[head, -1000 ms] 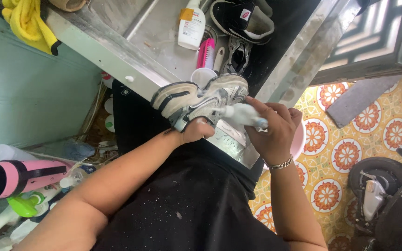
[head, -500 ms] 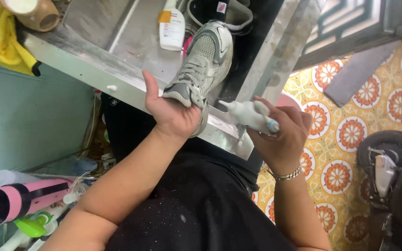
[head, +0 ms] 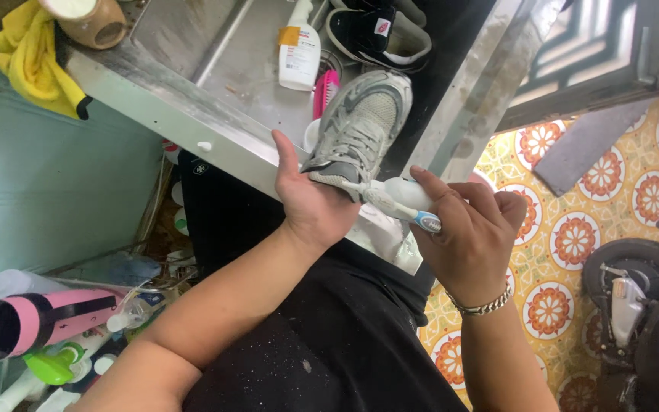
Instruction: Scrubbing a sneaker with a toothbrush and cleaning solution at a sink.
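A steel sink fills the top of the view, its rim running down toward the person. Below it the person's black clothing takes up the middle, and a patterned tile floor lies to the right. A pink tube and other bottles crowd the lower left; a yellow cloth hangs over the sink's corner.

In the sink lie a black shoe, a white spray bottle and a pink brush. The grey sneaker is held over the sink's near rim, toe pointing away, heel toward the person.

The left hand cups the sneaker's heel from below, thumb up along the side, fingers closed around it. The right hand is closed on a toothbrush, pinching its handle between thumb and fingers, and a white bottle or cloth seems tucked in the same hand; I cannot tell which. The brush head sits at the heel edge, touching or just beside it.

To scrub this well, I judge the left grip should stay firm, so that the sneaker does not twist under the bristles. Short strokes along the heel seam, with the sneaker kept over the sink so drips fall inside, would likely serve best. A light press should keep the small head from skidding onto the left thumb.
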